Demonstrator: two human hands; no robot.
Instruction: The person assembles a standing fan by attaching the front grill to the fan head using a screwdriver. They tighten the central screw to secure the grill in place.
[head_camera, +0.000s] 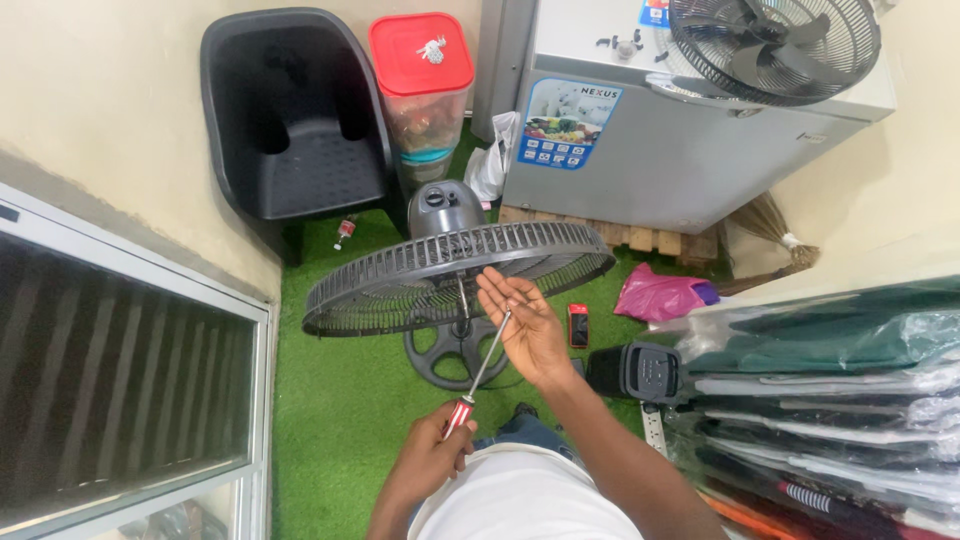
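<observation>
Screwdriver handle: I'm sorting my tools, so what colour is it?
Red, with a pale band, on the screwdriver in the left hand; head view.

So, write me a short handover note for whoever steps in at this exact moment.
Left hand: grip on the red handle of the screwdriver.
Right hand: open, fingers along the shaft near the tip, palm up.
Fan: stands on the green mat, rear grille on the motor; front grille with blades lies on the freezer.
Done: front grille and blades off.
Left: rear grille still mounted.

You stand on green artificial grass (340, 400) between cream walls (100, 90), a window (120, 370) at left, a black chair (290, 110) behind.
</observation>
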